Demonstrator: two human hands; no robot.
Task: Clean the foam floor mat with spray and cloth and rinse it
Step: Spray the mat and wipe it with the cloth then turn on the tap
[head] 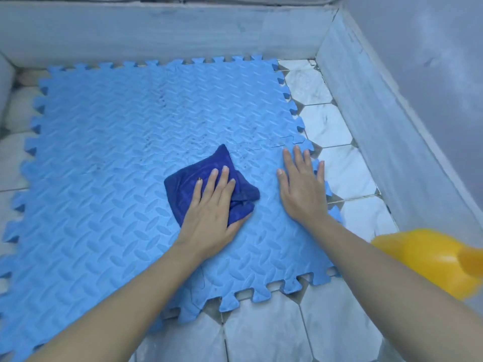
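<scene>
Left grip (211, 205) presses plush cloth (190, 184).

Light is soft, even, cool-toned daylight; no single source that I can place. Whole view has a bluish cast. Shadows faint: only a thin dark rim under my left hand (211, 215) and the cloth (206, 178), and a slight one along my right hand (300, 189). No hard glare; a mild sheen on the foam mat (117, 152) toward 11 o'clock and on the pale floor tiles (337, 150) at 3 o'clock. Wide-angle bending is plain: the wall (156, 30) at 12 o'clock bows and the mat's edges curve. A yellow object (431, 259) at 4 o'clock is smeared and out of focus. Overall slightly soft, compressed detail.
</scene>
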